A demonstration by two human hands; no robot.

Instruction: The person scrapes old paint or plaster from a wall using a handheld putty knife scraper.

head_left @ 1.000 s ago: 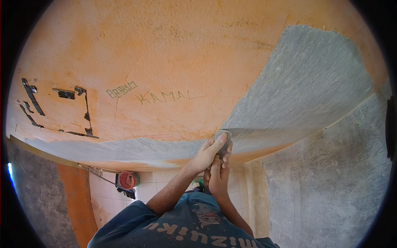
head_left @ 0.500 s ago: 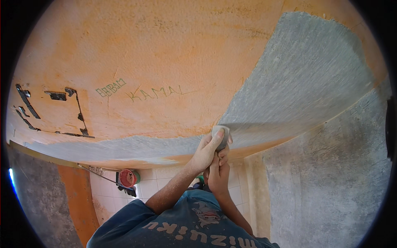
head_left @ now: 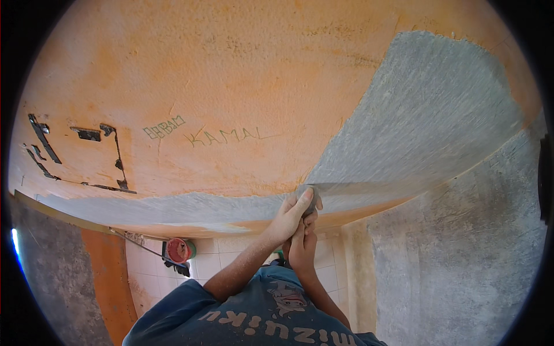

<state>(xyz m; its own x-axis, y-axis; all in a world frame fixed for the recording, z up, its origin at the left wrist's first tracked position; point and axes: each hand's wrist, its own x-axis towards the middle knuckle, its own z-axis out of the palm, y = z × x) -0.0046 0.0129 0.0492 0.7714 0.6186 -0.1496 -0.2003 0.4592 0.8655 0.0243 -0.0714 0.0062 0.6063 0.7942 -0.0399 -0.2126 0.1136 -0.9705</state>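
Observation:
My left hand [head_left: 290, 214] is raised overhead and grips the handle of a plastering trowel [head_left: 346, 186]. The trowel's thin blade lies flat against the orange ceiling [head_left: 242, 75] and shows edge-on, reaching to the right of my fingers. My right hand [head_left: 301, 251] sits just below the left one, clasped around the same handle and the left wrist. The blade rests at the edge of a grey band of wet plaster [head_left: 427, 121] that spreads up to the right. The handle itself is hidden inside my fingers.
A thinner grey plaster strip [head_left: 173, 206] runs left along the ceiling's edge. Scribbled writing and a dark cut-out outline [head_left: 86, 153] mark the orange surface. A rough grey wall [head_left: 473, 254] stands at right, with white tiles and a red round object [head_left: 178, 251] below left.
Both hands and the trowel pushed slightly up along the ceiling, then came back a little. The two-handed grip is unchanged.

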